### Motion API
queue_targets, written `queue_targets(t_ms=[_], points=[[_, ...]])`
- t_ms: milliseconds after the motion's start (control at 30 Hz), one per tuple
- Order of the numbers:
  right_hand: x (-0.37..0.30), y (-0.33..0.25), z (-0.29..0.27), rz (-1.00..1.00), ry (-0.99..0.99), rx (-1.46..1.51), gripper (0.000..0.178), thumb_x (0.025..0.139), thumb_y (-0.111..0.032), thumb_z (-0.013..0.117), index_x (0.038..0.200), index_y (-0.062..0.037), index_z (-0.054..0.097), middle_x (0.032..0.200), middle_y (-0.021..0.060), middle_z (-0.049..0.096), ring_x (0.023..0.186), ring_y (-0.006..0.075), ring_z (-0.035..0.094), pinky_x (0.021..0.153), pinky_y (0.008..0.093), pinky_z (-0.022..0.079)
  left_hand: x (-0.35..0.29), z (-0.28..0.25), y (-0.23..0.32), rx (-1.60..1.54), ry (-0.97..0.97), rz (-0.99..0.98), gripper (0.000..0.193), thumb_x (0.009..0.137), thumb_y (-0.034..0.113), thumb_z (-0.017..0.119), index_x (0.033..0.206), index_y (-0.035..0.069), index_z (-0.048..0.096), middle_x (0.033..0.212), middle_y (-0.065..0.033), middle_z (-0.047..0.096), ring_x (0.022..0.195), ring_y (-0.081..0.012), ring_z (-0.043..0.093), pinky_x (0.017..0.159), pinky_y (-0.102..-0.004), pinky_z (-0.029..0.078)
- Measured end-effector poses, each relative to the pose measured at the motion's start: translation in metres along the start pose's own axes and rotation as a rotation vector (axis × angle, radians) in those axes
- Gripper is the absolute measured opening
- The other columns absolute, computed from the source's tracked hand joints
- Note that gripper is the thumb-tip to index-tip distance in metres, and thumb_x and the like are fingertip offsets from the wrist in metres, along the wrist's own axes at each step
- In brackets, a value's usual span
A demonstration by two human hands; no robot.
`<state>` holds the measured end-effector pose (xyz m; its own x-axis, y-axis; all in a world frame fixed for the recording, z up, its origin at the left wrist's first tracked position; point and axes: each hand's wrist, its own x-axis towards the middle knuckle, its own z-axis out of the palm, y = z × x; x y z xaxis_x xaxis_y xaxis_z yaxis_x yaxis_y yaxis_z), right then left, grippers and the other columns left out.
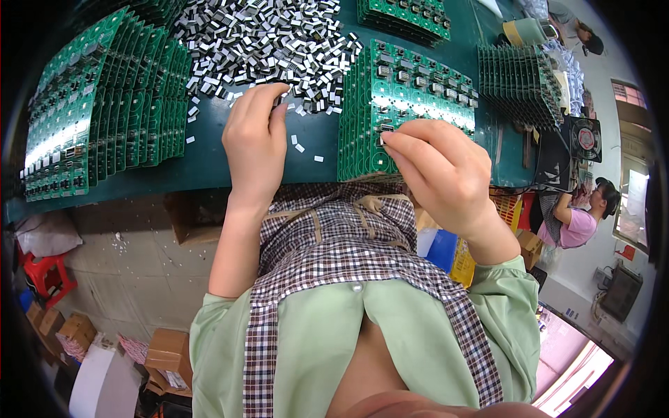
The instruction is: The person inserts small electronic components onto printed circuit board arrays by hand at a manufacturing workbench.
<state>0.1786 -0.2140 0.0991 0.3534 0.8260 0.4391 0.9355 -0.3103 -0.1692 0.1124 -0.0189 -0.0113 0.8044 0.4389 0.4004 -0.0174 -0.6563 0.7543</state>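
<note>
A wide heap of small black-and-white block-shaped parts (pixel 265 49) lies on the green table. At its near edge, my left hand (pixel 256 132) is closed, thumb and fingers drawn together; whatever is between them is mostly hidden. My right hand (pixel 446 164) pinches a small white-faced block part (pixel 382 138) against the top circuit board (pixel 425 101). This green board lies on a stack of similar boards and carries rows of black components. My right fingertips meet its face at the left side.
More stacked green boards (pixel 104 104) lean at the left, with another stack (pixel 519 83) at the right and one (pixel 408 19) behind. A few loose white pieces (pixel 318 159) lie near the table edge. A small fan (pixel 586 138) and a co-worker in pink (pixel 578 224) are farther right.
</note>
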Motion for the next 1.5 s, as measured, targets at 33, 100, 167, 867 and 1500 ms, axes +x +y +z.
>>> queue_targets(t_ms=[33, 100, 167, 867, 1500], points=[[0.0, 0.0, 0.0, -0.002, -0.006, 0.0, 0.024, 0.063, 0.001, 0.069, 0.086, -0.0013, 0.066, 0.082, 0.0074, 0.062, 0.068, 0.0216, 0.063, 0.056, 0.0296, 0.051, -0.001, -0.001, -0.001, -0.084, 0.024, -0.03, 0.022, 0.079, -0.005, 0.062, 0.1, 0.002, 0.063, 0.094, -0.0087, 0.064, 0.08, -0.0179, 0.061, 0.074, -0.0293, 0.048], [0.0, 0.0, 0.0, -0.002, -0.011, -0.001, 0.024, 0.063, 0.001, 0.069, 0.086, -0.0013, 0.066, 0.082, 0.0074, 0.062, 0.069, 0.0215, 0.063, 0.056, 0.0296, 0.051, 0.0, -0.007, 0.005, -0.18, 0.012, -0.059, 0.022, 0.079, -0.006, 0.062, 0.101, 0.001, 0.063, 0.095, -0.0085, 0.064, 0.082, -0.0167, 0.061, 0.075, -0.028, 0.048], [0.0, 0.0, 0.0, -0.011, -0.036, -0.001, 0.025, 0.062, 0.0, 0.07, 0.086, -0.0014, 0.066, 0.083, 0.0072, 0.061, 0.069, 0.0211, 0.063, 0.056, 0.0295, 0.051, -0.001, -0.012, 0.013, -0.278, -0.002, -0.087, 0.023, 0.079, -0.008, 0.063, 0.101, 0.0, 0.062, 0.097, -0.0083, 0.064, 0.085, -0.0154, 0.062, 0.076, -0.0266, 0.049], [-0.022, -0.018, 0.003, 0.275, 0.176, 0.554, 0.022, 0.067, -0.001, 0.077, 0.086, -0.0004, 0.066, 0.085, 0.0102, 0.066, 0.074, 0.0203, 0.066, 0.063, 0.0288, 0.054, -0.029, -0.023, 0.079, -1.132, -0.25, -0.255, 0.024, 0.078, -0.009, 0.066, 0.1, -0.003, 0.061, 0.096, -0.0123, 0.065, 0.088, -0.018, 0.065, 0.077, -0.0286, 0.054], [-0.031, -0.012, 0.006, 0.281, 0.17, 0.766, 0.024, 0.068, -0.004, 0.078, 0.089, -0.0001, 0.067, 0.088, 0.0107, 0.067, 0.075, 0.0188, 0.066, 0.063, 0.027, 0.053, -0.029, -0.014, 0.079, -0.608, -0.086, 0.239, 0.017, 0.071, -0.004, 0.072, 0.084, 0.0, 0.061, 0.079, -0.0116, 0.064, 0.07, -0.0236, 0.063, 0.06, -0.0311, 0.05]])
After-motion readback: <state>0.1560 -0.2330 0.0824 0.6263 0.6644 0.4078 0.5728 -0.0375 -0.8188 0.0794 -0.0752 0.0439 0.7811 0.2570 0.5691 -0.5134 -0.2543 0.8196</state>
